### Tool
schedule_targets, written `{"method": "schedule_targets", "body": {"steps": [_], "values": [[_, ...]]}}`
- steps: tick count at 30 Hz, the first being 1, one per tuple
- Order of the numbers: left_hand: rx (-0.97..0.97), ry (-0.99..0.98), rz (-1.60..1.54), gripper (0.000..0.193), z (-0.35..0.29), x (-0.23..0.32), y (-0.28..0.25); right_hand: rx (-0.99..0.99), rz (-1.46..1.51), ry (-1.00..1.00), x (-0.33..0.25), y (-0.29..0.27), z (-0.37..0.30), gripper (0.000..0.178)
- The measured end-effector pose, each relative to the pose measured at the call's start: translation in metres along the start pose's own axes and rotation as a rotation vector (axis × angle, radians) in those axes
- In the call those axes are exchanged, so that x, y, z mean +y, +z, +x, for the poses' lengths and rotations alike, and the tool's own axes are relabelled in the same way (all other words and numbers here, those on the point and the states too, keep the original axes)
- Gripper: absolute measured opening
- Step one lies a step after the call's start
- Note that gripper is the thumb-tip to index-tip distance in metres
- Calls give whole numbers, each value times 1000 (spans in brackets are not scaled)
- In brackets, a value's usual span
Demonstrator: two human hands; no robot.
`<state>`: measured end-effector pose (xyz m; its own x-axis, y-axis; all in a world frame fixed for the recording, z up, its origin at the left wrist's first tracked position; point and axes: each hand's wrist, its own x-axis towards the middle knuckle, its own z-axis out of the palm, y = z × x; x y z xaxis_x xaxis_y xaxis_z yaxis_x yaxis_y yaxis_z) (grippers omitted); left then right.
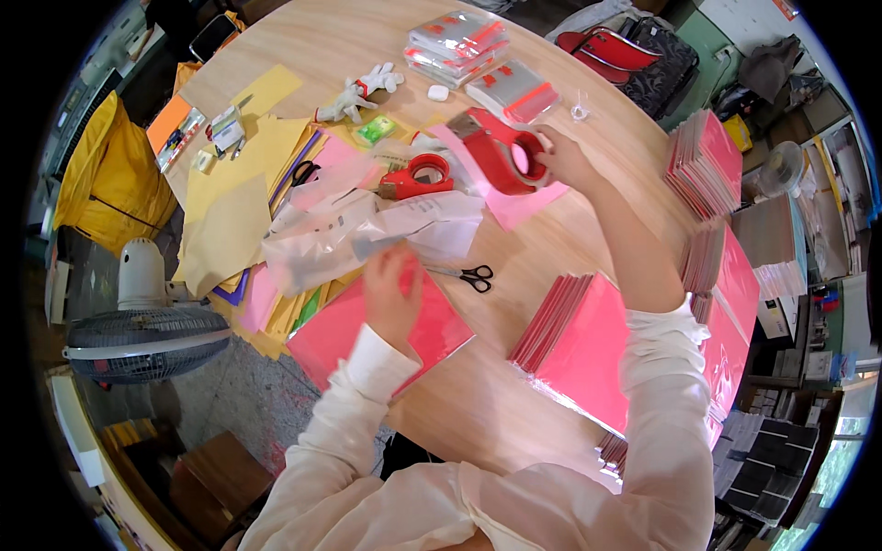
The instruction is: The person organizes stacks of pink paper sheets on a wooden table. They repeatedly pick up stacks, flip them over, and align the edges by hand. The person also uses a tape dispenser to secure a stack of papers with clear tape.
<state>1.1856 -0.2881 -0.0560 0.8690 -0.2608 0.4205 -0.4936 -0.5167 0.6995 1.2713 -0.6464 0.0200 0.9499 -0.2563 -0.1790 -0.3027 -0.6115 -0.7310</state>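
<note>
My right hand (562, 158) grips a red tape dispenser (491, 147), held over the far middle of the table beside a pink sheet (519, 207). Motion smears my left hand (393, 289), which is above a pink plastic-covered packet (344, 326) near the table's front edge. Its fingers are too blurred to show whether they hold anything. Just beyond that hand lies a crumpled clear plastic bag (331, 230). A second red tape dispenser (418, 179) rests behind the bag. Black-handled scissors (475, 277) lie right of the packet, their blades partly hidden.
Stacks of pink packets (583, 344) stand at right, with another stack (707, 161) farther back. Yellow envelopes (230, 211) spread across the left. Bundles of clear bags (457, 41) and white gloves (358, 92) lie at the back. A fan (147, 331) stands left of the table.
</note>
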Motion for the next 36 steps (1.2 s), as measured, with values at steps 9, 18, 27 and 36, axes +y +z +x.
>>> {"method": "schedule_targets", "body": {"steps": [9, 18, 27, 36], "values": [[-417, 699, 871, 88, 107, -33, 21, 113, 152, 227, 35, 14, -30, 57], [-828, 456, 697, 106, 159, -68, 44, 146, 267, 386, 93, -1, -56, 58], [-760, 669, 752, 101, 94, -35, 75, 302, 138, 511, 140, -13, -43, 63], [-615, 577, 647, 98, 94, -50, 92, 314, 72, 514, 126, 4, 0, 62]]}}
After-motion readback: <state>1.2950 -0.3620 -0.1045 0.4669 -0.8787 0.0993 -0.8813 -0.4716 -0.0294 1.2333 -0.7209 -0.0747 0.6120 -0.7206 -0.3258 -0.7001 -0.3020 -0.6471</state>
